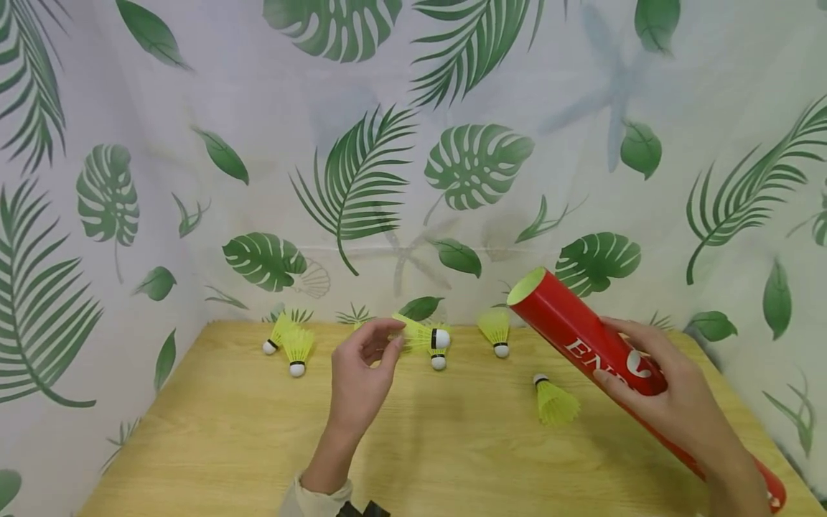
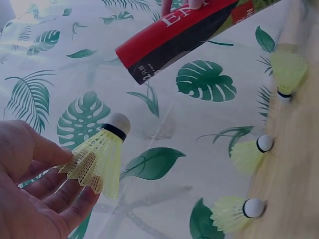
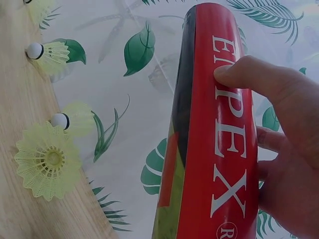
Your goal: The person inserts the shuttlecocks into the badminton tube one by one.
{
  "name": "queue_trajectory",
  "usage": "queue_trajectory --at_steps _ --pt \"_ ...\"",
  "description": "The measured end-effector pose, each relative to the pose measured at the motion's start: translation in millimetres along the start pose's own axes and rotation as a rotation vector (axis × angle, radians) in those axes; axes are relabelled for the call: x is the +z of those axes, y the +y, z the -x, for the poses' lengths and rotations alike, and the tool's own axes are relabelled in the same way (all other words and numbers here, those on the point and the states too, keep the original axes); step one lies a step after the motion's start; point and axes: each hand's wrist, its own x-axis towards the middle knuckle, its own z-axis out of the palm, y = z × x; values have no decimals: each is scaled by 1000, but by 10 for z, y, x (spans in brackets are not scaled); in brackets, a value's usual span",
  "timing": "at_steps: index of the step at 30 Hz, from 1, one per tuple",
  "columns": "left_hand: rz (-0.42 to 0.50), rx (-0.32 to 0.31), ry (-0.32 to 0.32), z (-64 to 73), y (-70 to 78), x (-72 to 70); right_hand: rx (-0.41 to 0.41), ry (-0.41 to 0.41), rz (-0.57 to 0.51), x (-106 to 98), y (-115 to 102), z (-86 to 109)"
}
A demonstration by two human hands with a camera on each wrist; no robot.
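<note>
My left hand [image 1: 363,373] pinches a yellow shuttlecock [image 2: 97,162] by the rim of its skirt, with thumb and fingertips. The shuttlecock's white cork points right in the head view, towards the tube. My right hand [image 1: 675,402] grips a red shuttlecock tube [image 1: 562,316] round its upper half. The tube is tilted, its open end up and to the left, facing the held shuttlecock across a gap. In the right wrist view the thumb lies along the white lettering of the tube [image 3: 219,124]. What is inside the tube is hidden.
Several more yellow shuttlecocks lie on the wooden table [image 1: 226,431]: a pair [image 1: 298,348] at the back left, one [image 1: 494,330] at the back middle, one [image 1: 557,403] below the tube. Another [image 1: 438,359] is partly behind the held one. A leaf-patterned cloth [image 1: 271,179] hangs behind.
</note>
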Motion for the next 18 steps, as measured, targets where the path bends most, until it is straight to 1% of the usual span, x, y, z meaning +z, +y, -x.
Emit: queue_trajectory --at_steps 6,11,14,18 --pt "-5 55 4 -209 91 23 17 -1 13 -12 -4 -5" --pt "-7 77 10 -315 163 44 9 -23 25 7 -13 15" --pt "1 91 -6 -391 210 101 4 -25 24 1 -22 24" --pt "19 124 -36 -513 264 222 1 -19 28 -27 -39 17"
